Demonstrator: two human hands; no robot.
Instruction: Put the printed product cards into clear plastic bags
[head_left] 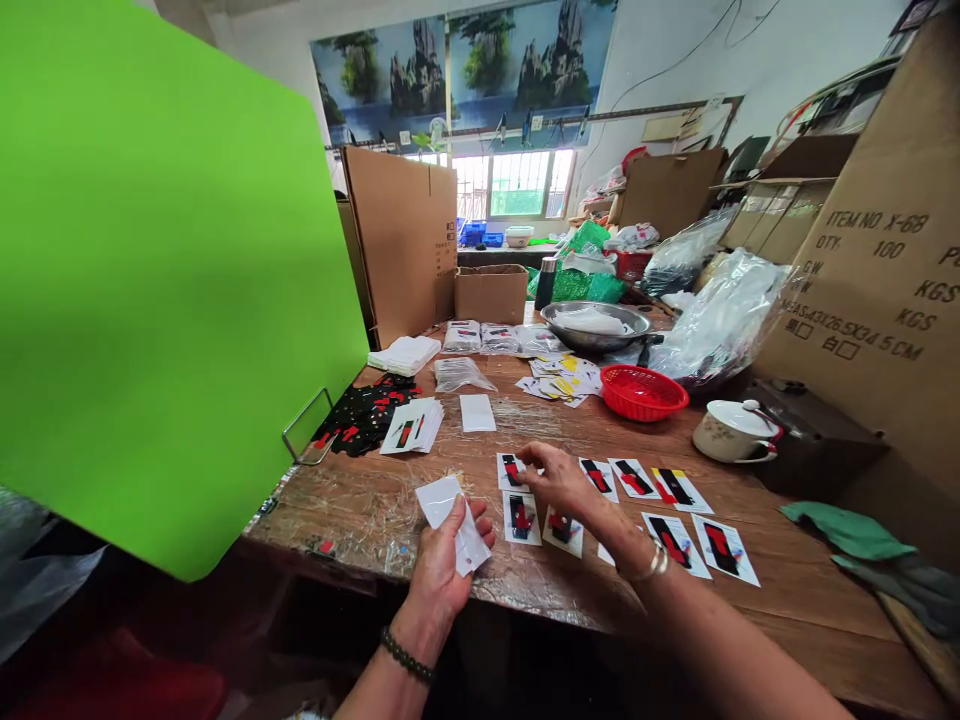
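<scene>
White cards or flat white sleeves [466,540] are gripped in my left hand [444,555], the thumb lying across them over the table's front edge. My right hand [559,475] reaches over the upper left of two rows of printed cards, its fingers bent together at a card with a red and black piece [511,470]. What lies between those fingertips is too small to make out. Below it are a similar card [521,518] and another card [562,532]. More such cards, including one with a yellow edge [681,489], spread to the right, some partly hidden by my right forearm.
Black and red pieces [367,410] are heaped beside a card stack [412,425] and a green panel [180,300]. Farther back are bagged packs [499,338], a red basket [643,393] and a metal bowl [596,325]. A lidded mug [735,432] stands at right.
</scene>
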